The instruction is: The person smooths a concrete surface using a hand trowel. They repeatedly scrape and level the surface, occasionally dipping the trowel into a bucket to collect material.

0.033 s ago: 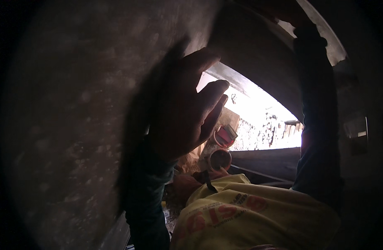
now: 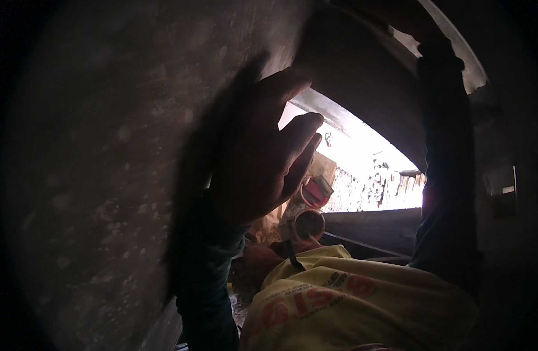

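Observation:
Dark against the light, my left hand (image 2: 263, 152) is raised beside the grey speckled wall (image 2: 117, 152), on which its shadow falls. Its fingers are apart and slightly bent, with nothing seen between them. My right arm stretches up along the right side. At its end my right hand (image 2: 406, 20) lies in deep shade near the top edge, beside a pale curved strip (image 2: 465, 55). Its fingers are too dark to make out, and so is anything they might hold.
Brightly lit ground (image 2: 362, 181) shows through an opening beyond my left hand. Below stand a round container (image 2: 309, 223) and a reddish container (image 2: 313, 193) with a block-like thing on it. A yellow printed garment (image 2: 351, 292) covers my front. A dark beam (image 2: 374, 225) crosses below the opening.

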{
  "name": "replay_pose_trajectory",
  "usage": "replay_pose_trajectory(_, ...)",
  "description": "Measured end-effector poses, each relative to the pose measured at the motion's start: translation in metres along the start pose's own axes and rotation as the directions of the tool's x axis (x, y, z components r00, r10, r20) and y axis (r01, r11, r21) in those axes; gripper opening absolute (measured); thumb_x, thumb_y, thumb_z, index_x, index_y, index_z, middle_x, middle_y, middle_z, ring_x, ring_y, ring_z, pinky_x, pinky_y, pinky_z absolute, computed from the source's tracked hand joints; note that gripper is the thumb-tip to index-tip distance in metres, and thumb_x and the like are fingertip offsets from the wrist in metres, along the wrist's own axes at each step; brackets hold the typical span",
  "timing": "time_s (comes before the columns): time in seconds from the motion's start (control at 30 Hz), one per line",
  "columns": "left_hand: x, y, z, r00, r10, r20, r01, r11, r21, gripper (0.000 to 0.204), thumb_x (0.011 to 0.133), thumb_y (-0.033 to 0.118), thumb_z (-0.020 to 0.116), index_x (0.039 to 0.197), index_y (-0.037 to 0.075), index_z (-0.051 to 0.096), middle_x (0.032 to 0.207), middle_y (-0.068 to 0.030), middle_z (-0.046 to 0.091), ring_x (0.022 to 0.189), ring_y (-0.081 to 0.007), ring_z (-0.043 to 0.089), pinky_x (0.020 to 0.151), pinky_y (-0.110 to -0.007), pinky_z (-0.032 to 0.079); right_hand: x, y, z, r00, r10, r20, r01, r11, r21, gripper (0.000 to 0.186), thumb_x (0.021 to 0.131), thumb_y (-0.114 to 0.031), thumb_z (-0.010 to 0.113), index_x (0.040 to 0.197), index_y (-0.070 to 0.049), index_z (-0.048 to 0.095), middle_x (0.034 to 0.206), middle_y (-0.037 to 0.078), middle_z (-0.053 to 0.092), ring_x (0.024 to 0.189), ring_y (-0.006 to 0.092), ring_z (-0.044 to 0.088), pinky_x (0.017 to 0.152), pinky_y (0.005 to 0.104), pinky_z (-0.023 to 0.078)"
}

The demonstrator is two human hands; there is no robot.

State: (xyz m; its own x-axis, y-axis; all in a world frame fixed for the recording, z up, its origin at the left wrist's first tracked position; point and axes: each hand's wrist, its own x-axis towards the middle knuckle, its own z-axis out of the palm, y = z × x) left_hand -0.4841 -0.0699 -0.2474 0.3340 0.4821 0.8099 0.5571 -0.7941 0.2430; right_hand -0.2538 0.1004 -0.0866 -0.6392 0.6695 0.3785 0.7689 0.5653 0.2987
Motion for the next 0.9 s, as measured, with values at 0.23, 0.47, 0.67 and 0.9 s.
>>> replay_pose_trajectory(0.23, 0.004, 0.001, -0.003, 1.0, 0.02, -0.006, -0.02, 1.0, -0.003, 0.024, 0.092, 0.011, 0.075, 0.112, -0.002, 0.067, 0.137, -0.0261, 0.057, 0.126, -0.0406, 0.059, 0.107, -0.049, 0.05, -0.021, 0.012, 0.002, 0.942, 0.235, 0.24, -0.331, 0.777, 0.535, 0.023, 0.099, -0.024, 0.07, 0.11, -0.004, 0.071, 0.093, 0.008, 0.072, 0.078, 0.0157, 0.067, 0.067, 0.0304, 0.056)
replay_pose_trajectory(0.47, -0.002, 0.003, -0.001, 1.0, -0.018, 0.021, 0.018, 1.0, 0.014, 0.023, 0.092, 0.014, 0.074, 0.109, -0.001, 0.069, 0.137, -0.0255, 0.057, 0.128, -0.0395, 0.057, 0.108, -0.049, 0.048, -0.106, 0.086, -0.005, 0.988, -0.006, 0.155, -0.033, 0.968, 0.25, 0.041, 0.103, -0.026, 0.066, 0.138, -0.006, 0.061, 0.122, 0.012, 0.071, 0.105, 0.0211, 0.071, 0.084, 0.0357, 0.06)
replay_pose_trajectory(0.67, 0.01, 0.006, -0.017, 0.992, -0.026, 0.127, -0.011, 0.958, 0.285, 0.022, 0.089, 0.023, 0.076, 0.108, 0.013, 0.072, 0.136, -0.0107, 0.064, 0.129, -0.0356, 0.059, 0.105, -0.049, 0.051, -0.082, 0.029, -0.024, 0.963, 0.24, 0.124, -0.267, 0.911, 0.313, 0.03, 0.1, -0.025, 0.068, 0.122, -0.003, 0.067, 0.104, 0.01, 0.072, 0.084, 0.0171, 0.069, 0.07, 0.032, 0.057)
replay_pose_trajectory(0.9, 0.017, 0.01, -0.028, 0.99, -0.02, 0.141, -0.036, 0.921, 0.388, 0.021, 0.09, 0.029, 0.074, 0.107, 0.016, 0.072, 0.134, -0.0072, 0.067, 0.127, -0.0335, 0.061, 0.104, -0.048, 0.053, -0.046, 0.029, -0.009, 0.915, 0.268, 0.302, -0.383, 0.813, 0.439, 0.033, 0.099, -0.029, 0.07, 0.121, -0.004, 0.068, 0.104, 0.01, 0.073, 0.088, 0.0182, 0.07, 0.077, 0.0324, 0.057)
